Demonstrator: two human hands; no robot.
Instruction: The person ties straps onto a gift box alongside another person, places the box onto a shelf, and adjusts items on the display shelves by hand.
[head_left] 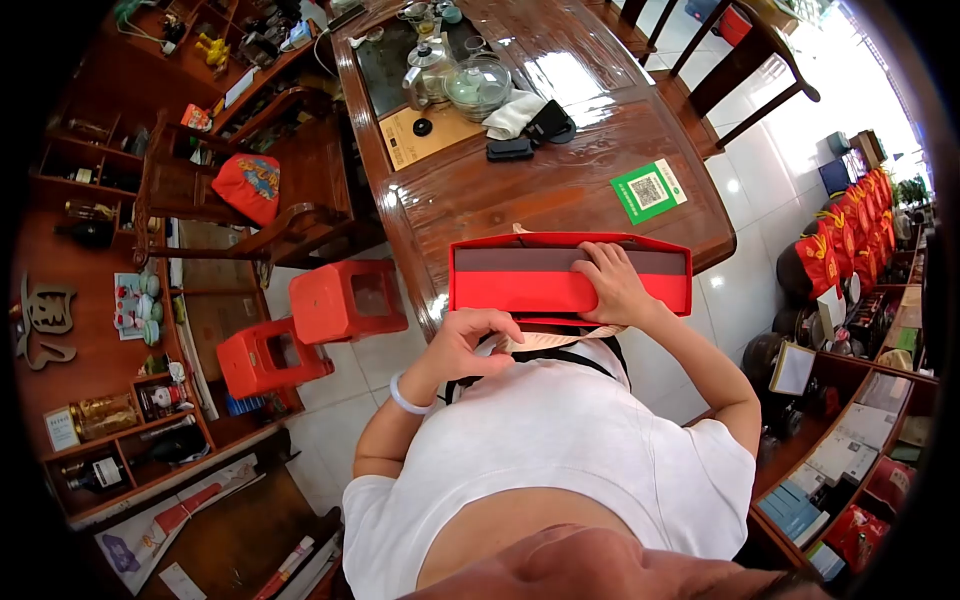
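Note:
In front of my waist, by the table's near edge, is a red gift bag [470, 308] with its top facing me. A box with a brown band and a red band [525, 292] fills its opening. My right hand [612, 285] lies palm down over the box, fingers stretched toward the far rim; their undersides are hidden. My left hand [472, 345], with a white bracelet on the wrist, is curled at the bag's near left corner. Its thumb and forefinger close around a cream ribbon handle [555, 340].
On the wooden table [470, 210] are a glass teapot [428, 75], a glass bowl [478, 90], a black case [510, 149] and a green QR card [648, 191]. Red stools [345, 300] stand left. Shelves [850, 440] line the right; red bags [840, 235] stand behind.

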